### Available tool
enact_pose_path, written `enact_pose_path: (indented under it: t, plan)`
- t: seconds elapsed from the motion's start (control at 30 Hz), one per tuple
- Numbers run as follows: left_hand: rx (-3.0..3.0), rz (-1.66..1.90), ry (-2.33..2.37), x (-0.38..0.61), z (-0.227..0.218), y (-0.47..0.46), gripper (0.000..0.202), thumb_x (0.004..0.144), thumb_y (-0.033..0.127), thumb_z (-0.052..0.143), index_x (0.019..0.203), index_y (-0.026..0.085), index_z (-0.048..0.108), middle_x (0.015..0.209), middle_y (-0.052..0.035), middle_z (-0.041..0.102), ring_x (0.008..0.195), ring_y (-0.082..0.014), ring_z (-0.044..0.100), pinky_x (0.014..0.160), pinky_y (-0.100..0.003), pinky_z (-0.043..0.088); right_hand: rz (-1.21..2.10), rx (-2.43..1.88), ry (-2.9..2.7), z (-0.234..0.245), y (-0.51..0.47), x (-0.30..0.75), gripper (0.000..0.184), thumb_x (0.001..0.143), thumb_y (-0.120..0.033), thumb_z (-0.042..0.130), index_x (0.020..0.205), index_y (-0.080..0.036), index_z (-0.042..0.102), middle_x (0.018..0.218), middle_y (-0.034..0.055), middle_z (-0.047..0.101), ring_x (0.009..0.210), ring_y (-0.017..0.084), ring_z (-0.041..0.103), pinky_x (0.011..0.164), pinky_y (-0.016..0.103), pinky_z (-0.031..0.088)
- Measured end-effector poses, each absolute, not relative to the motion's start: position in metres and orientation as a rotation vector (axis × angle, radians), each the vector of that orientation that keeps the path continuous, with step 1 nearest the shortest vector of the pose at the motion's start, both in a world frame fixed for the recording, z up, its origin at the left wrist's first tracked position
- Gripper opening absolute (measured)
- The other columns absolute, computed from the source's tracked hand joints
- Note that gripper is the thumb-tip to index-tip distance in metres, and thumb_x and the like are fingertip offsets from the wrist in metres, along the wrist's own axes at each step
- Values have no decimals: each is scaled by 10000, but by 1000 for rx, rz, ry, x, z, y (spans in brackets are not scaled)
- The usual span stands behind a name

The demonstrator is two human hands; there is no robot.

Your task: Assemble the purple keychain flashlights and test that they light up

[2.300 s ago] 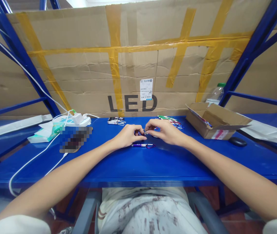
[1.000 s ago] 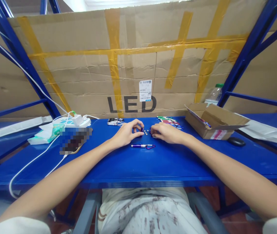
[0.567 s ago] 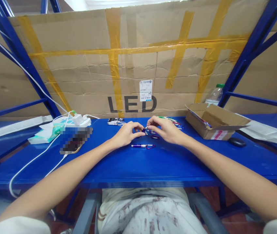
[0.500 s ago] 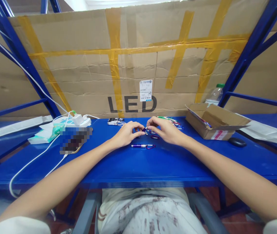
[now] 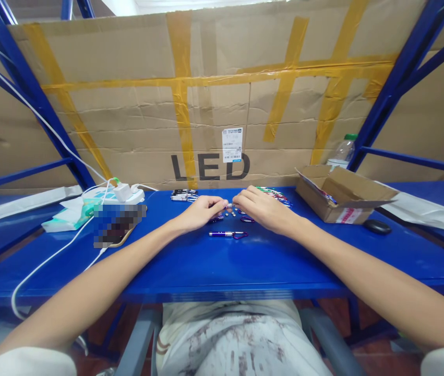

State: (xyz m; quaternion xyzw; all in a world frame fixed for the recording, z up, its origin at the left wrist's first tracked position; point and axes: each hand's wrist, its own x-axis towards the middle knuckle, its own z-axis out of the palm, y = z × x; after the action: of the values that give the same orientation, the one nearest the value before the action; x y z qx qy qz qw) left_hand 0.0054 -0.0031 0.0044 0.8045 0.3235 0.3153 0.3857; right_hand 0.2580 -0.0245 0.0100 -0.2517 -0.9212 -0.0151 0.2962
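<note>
My left hand [image 5: 205, 213] is closed in a pinch, its fingertips meeting those of my right hand [image 5: 260, 210]. Between them shows a small silvery piece [image 5: 229, 206], too small to name. The fingers of my right hand are bent together and partly hide it. Just below the fingertips, several tiny round metal pieces [image 5: 227, 213] lie on the table. A purple keychain flashlight [image 5: 222, 234] with a carabiner clip lies nearer to me. A dark purple carabiner clip [image 5: 247, 219] rests beside my right hand, and a dark purple part [image 5: 217, 219] is half hidden under my left.
On the blue table [image 5: 222, 271], several black and silver flashlights [image 5: 184, 195] lie back left, coloured ones [image 5: 274, 195] back right. An open cardboard box [image 5: 339, 206] and a black mouse [image 5: 377, 226] are right. Left are a phone [image 5: 122, 224], a power strip [image 5: 133, 196] and white cables.
My fingertips have come together around the small silvery piece, and the fingers of my right hand have curled in. The dark part under my left hand now shows. The view has shifted slightly.
</note>
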Motion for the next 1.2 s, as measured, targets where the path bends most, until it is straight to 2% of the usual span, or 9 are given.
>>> enact_pose_path:
  t: [0.13, 0.2, 0.3, 0.43, 0.6, 0.77, 0.97, 1.2]
  plan:
    - [1968, 803, 789, 6, 1, -1, 612, 887, 751, 715, 934, 141, 726, 775, -40, 691, 672, -150, 602, 623, -266, 461, 144, -691, -2387, 12, -25, 256, 227, 1127, -346, 480, 1010, -234, 638, 1025, 122, 677, 958, 288, 525, 918, 447, 426]
    - [2010, 832, 795, 7, -1, -1, 560, 910, 689, 725, 1010, 139, 749, 810, -53, 724, 713, -172, 647, 656, -283, 497, 219, -722, -2336, 9, -24, 255, 210, 1108, -374, 521, 992, -238, 632, 991, 103, 675, 933, 273, 538, 897, 431, 438]
    - [2280, 960, 814, 5, -1, -3, 367, 998, 522, 700, 1055, 166, 769, 908, -64, 757, 820, -196, 685, 751, -311, 528, 417, -798, -2245, 5, -21, 251, 231, 1075, -437, 583, 972, -235, 625, 905, 59, 676, 830, 230, 571, 802, 385, 467]
    - [2763, 1136, 685, -1, -1, -5, 198, 1078, 360, 636, 1059, 185, 727, 996, -69, 715, 908, -202, 676, 825, -318, 523, 805, -872, -2128, 3, -19, 246, 409, 1033, -617, 584, 919, -225, 607, 781, 23, 671, 662, 176, 586, 623, 323, 484]
    - [3102, 1190, 633, -2, -3, -5, 219, 1123, 320, 534, 993, 184, 647, 969, -80, 655, 894, -219, 650, 806, -327, 517, 1106, -872, -2024, 4, -18, 243, 551, 916, -752, 659, 809, -215, 600, 746, 25, 650, 617, 150, 561, 603, 324, 506]
    - [2970, 1245, 628, 0, -5, -2, 190, 1117, 339, 562, 1059, 183, 653, 998, -68, 649, 891, -200, 654, 800, -315, 533, 1020, -865, -1945, 3, -18, 241, 459, 906, -673, 729, 911, -228, 613, 774, -5, 640, 667, 162, 583, 611, 304, 470]
    - [2768, 1237, 770, 1, -4, -4, 223, 1080, 397, 644, 1015, 188, 685, 946, -47, 676, 872, -197, 664, 806, -315, 521, 784, -878, -1978, 5, -24, 241, 274, 942, -485, 749, 905, -230, 656, 773, -12, 658, 694, 172, 572, 670, 315, 447]
    - [2921, 1099, 737, -2, -1, -6, 274, 1117, 425, 551, 1082, 191, 689, 1042, -86, 680, 941, -221, 672, 843, -327, 511, 856, -905, -2108, 3, -17, 241, 427, 1009, -624, 595, 910, -209, 613, 793, 35, 720, 638, 160, 622, 582, 293, 490]
